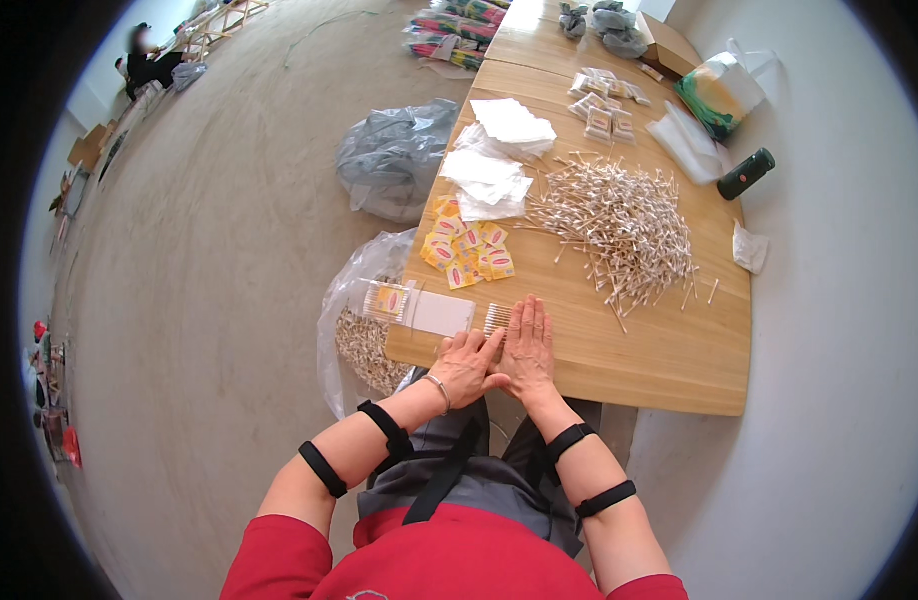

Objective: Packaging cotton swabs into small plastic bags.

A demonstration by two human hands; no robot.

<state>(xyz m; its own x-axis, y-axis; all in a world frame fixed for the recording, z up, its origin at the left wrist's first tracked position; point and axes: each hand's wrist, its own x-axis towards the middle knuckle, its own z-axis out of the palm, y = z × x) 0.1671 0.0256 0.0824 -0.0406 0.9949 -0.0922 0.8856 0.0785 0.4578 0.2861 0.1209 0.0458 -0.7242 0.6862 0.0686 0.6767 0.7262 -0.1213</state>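
A short row of cotton swabs (496,319) lies side by side on the wooden table (639,370) near its front edge. My right hand (528,350) rests flat along the row's right side, fingers straight and together. Against its near end is my left hand (465,368), fingers bent, the index finger reaching toward the right hand. The hands touch near the thumbs and partly hide the swabs. Left of the row sits a white flat card or block (442,314). Beside that, a clear pack of swabs (386,301) with a yellow label lies at the table's corner.
A big loose heap of swabs (629,225) covers the table's middle right. Yellow printed cards (465,245) and white plastic sleeves (489,175) lie along the left edge. Filled packs (604,105) and a dark bottle (746,174) are farther back. A clear bag of swabs (341,290) stands beside the table.
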